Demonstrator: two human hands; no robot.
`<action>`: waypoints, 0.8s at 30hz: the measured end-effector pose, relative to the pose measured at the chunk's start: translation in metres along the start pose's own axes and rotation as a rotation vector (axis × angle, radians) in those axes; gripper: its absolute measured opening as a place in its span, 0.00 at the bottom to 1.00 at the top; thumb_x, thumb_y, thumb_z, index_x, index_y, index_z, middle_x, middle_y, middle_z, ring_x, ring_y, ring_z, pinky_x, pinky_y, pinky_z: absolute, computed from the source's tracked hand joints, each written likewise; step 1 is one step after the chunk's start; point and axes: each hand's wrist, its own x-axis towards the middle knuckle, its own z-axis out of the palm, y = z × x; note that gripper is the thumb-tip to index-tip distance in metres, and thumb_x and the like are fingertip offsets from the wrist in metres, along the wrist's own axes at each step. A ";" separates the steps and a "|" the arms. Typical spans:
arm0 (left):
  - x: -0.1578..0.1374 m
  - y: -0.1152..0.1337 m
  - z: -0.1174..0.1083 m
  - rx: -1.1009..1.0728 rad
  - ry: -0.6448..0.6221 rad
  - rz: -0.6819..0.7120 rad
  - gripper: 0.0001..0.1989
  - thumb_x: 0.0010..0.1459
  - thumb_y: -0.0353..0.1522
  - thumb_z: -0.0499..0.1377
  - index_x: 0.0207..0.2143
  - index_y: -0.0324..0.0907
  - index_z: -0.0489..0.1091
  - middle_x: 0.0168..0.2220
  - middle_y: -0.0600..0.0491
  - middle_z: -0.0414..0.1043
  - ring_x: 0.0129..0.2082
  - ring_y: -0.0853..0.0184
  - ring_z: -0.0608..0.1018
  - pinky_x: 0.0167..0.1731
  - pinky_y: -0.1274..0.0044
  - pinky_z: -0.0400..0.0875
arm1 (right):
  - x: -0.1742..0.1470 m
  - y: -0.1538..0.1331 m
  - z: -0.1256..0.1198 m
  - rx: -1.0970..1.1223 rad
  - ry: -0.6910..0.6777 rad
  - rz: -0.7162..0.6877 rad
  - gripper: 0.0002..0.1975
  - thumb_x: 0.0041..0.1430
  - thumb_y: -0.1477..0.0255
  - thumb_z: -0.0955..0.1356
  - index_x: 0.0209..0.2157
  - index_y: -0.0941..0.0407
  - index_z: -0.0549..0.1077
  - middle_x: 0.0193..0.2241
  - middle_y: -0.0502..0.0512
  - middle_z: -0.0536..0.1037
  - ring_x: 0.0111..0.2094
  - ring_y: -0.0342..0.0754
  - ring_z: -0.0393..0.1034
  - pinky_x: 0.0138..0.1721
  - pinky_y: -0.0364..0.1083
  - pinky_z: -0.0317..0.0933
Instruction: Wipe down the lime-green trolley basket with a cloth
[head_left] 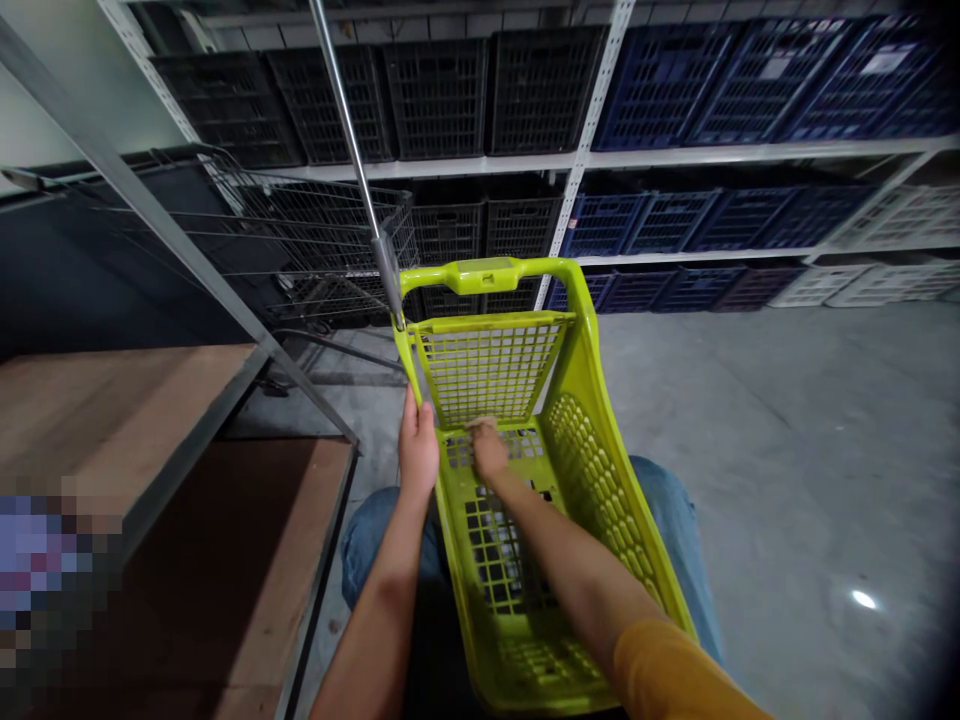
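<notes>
A yellow-green plastic shopping cart (589, 345) stands between my knees, its basket opening toward me. On its left rim rests my left hand (418, 448), fingers wrapped around the edge and thumb on the inner side. My right hand (489, 452) reaches down inside the basket, closed on a small pale cloth (481, 423). The cloth presses near the bottom of the grid flap (491, 365), where it meets the slotted floor; my hand covers most of it. A metal pole (352, 140) rises from the cart's left handle corner.
At left, a metal-framed rack with wooden shelves (300, 540) stands close to my left arm. A wire shopping cart (300, 230) is behind it. Shelving at the back holds black crates (435, 100), blue crates (667, 85) and white crates (900, 220). Grey concrete floor (810, 450) lies to the right.
</notes>
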 end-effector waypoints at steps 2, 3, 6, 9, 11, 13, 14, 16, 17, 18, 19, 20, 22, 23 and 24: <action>-0.001 0.003 -0.002 0.020 0.006 0.001 0.26 0.66 0.44 0.50 0.64 0.48 0.60 0.69 0.54 0.57 0.69 0.65 0.58 0.68 0.72 0.49 | 0.001 -0.035 0.010 0.038 -0.031 -0.139 0.23 0.67 0.80 0.56 0.60 0.59 0.67 0.59 0.63 0.70 0.59 0.48 0.64 0.59 0.44 0.58; -0.001 0.004 -0.003 0.025 0.008 0.003 0.26 0.66 0.43 0.50 0.64 0.47 0.61 0.68 0.53 0.57 0.69 0.65 0.58 0.68 0.72 0.49 | 0.001 -0.047 0.013 0.053 -0.045 -0.197 0.23 0.67 0.80 0.57 0.60 0.58 0.67 0.60 0.61 0.70 0.60 0.46 0.63 0.59 0.43 0.57; -0.001 0.004 -0.005 0.033 0.009 0.015 0.26 0.66 0.43 0.50 0.64 0.46 0.61 0.68 0.52 0.57 0.69 0.65 0.59 0.68 0.72 0.49 | 0.001 -0.050 0.014 0.066 -0.066 -0.263 0.22 0.68 0.79 0.57 0.60 0.56 0.67 0.60 0.58 0.70 0.61 0.46 0.62 0.59 0.42 0.58; 0.001 0.002 -0.004 0.024 -0.002 0.023 0.26 0.66 0.43 0.50 0.65 0.48 0.60 0.68 0.53 0.57 0.69 0.65 0.59 0.68 0.72 0.50 | 0.001 -0.014 0.005 0.037 -0.043 -0.162 0.21 0.67 0.80 0.57 0.59 0.58 0.68 0.58 0.62 0.70 0.60 0.49 0.62 0.58 0.45 0.59; 0.001 0.001 -0.003 0.008 -0.018 0.020 0.26 0.66 0.43 0.50 0.65 0.49 0.60 0.68 0.54 0.57 0.68 0.65 0.59 0.68 0.72 0.51 | -0.001 0.019 -0.003 0.009 -0.015 -0.041 0.21 0.67 0.80 0.56 0.57 0.62 0.68 0.56 0.68 0.71 0.59 0.52 0.63 0.58 0.47 0.59; 0.002 0.001 -0.001 -0.003 -0.030 0.016 0.26 0.67 0.43 0.50 0.65 0.49 0.59 0.68 0.55 0.57 0.68 0.66 0.60 0.68 0.73 0.52 | -0.003 0.051 -0.012 -0.017 0.012 0.088 0.21 0.66 0.81 0.55 0.56 0.66 0.68 0.54 0.73 0.70 0.58 0.55 0.63 0.58 0.50 0.57; 0.002 0.000 0.000 -0.005 -0.032 0.016 0.26 0.67 0.42 0.50 0.66 0.49 0.59 0.68 0.55 0.57 0.68 0.66 0.60 0.68 0.73 0.52 | -0.004 0.064 -0.016 -0.027 0.024 0.147 0.21 0.66 0.82 0.54 0.55 0.67 0.68 0.54 0.75 0.70 0.58 0.56 0.63 0.59 0.51 0.57; 0.002 0.000 0.002 -0.006 -0.036 0.018 0.26 0.67 0.42 0.50 0.66 0.49 0.58 0.68 0.55 0.57 0.68 0.66 0.60 0.68 0.72 0.52 | -0.005 0.081 -0.021 -0.039 0.037 0.246 0.22 0.64 0.83 0.54 0.55 0.69 0.68 0.54 0.77 0.69 0.57 0.57 0.64 0.58 0.52 0.56; 0.002 -0.001 0.002 -0.007 -0.038 0.020 0.26 0.67 0.42 0.50 0.66 0.50 0.58 0.68 0.55 0.57 0.68 0.66 0.60 0.68 0.72 0.52 | -0.005 0.084 -0.022 -0.040 0.039 0.281 0.22 0.64 0.83 0.55 0.55 0.69 0.68 0.54 0.78 0.70 0.57 0.57 0.65 0.58 0.52 0.57; 0.002 -0.001 0.003 -0.008 -0.039 0.023 0.26 0.67 0.42 0.49 0.66 0.50 0.57 0.68 0.55 0.57 0.68 0.66 0.60 0.67 0.72 0.53 | -0.005 0.083 -0.021 -0.039 0.039 0.302 0.22 0.63 0.83 0.55 0.56 0.69 0.68 0.54 0.78 0.70 0.56 0.57 0.65 0.57 0.52 0.58; 0.002 -0.002 0.003 -0.010 -0.037 0.023 0.26 0.67 0.42 0.49 0.66 0.50 0.57 0.68 0.55 0.58 0.68 0.65 0.61 0.67 0.72 0.53 | -0.004 0.078 -0.020 -0.036 0.038 0.310 0.23 0.63 0.83 0.56 0.56 0.69 0.68 0.54 0.78 0.69 0.56 0.57 0.65 0.56 0.51 0.59; 0.002 -0.002 0.003 -0.013 -0.035 0.023 0.27 0.67 0.42 0.49 0.66 0.50 0.57 0.68 0.54 0.58 0.68 0.65 0.61 0.67 0.71 0.53 | -0.003 0.070 -0.017 -0.032 0.037 0.302 0.23 0.63 0.83 0.56 0.57 0.69 0.67 0.55 0.78 0.69 0.56 0.57 0.65 0.55 0.51 0.59; 0.001 -0.002 0.002 -0.017 -0.027 0.028 0.27 0.67 0.43 0.49 0.66 0.49 0.58 0.68 0.54 0.58 0.68 0.65 0.61 0.67 0.71 0.53 | -0.001 0.048 -0.009 -0.020 0.034 0.242 0.23 0.64 0.82 0.56 0.59 0.67 0.66 0.57 0.75 0.68 0.58 0.54 0.64 0.56 0.49 0.59; 0.001 -0.001 0.002 -0.016 -0.022 0.031 0.27 0.67 0.43 0.50 0.66 0.49 0.58 0.68 0.54 0.58 0.68 0.64 0.61 0.67 0.71 0.53 | -0.001 0.036 -0.004 -0.013 0.030 0.200 0.23 0.65 0.82 0.56 0.59 0.65 0.65 0.58 0.72 0.68 0.58 0.53 0.63 0.57 0.48 0.58; 0.001 0.001 0.001 -0.012 -0.018 0.033 0.27 0.67 0.44 0.50 0.66 0.49 0.59 0.68 0.54 0.58 0.68 0.64 0.61 0.67 0.72 0.53 | -0.001 0.026 0.000 -0.007 0.025 0.156 0.23 0.66 0.82 0.55 0.60 0.63 0.65 0.58 0.70 0.68 0.59 0.51 0.63 0.57 0.47 0.58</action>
